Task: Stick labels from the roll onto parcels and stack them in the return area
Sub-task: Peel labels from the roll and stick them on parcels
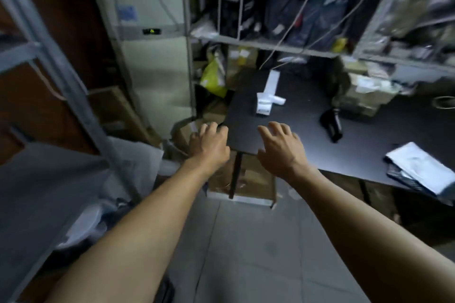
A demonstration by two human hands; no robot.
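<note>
Both arms were stretched forward toward the near corner of the black table (295, 115), which serves here as the landmark. The left hand (209, 145) hung just off the table's left edge, fingers spread and slightly curled, holding nothing. The right hand (280, 147) was over the near corner of the table, palm down with fingers splayed wide, also empty; whether it touched the tabletop could not be told.

The label roll (264, 104), white, lay on the table beyond the hands, toward the far left part of the top, with a white strip of labels (272, 82) trailing from it away toward the far edge. To the right of the roll, near the middle of the table, sat a black handheld device (331, 125), too blurred to identify further. At the right near edge of the table lay a pale grey plastic parcel (423, 167), on top of something darker beneath it.

Under the table's near corner, beside its black leg, stood cardboard boxes (253, 179) on the grey tiled floor. Behind the table rose a metal shelving unit (270, 44) crowded with boxes and bags, a yellow-green bag (214, 76) among them just off the table's far left corner. To the left of the table a heap of grey parcel bags (73, 179) filled the view
</note>
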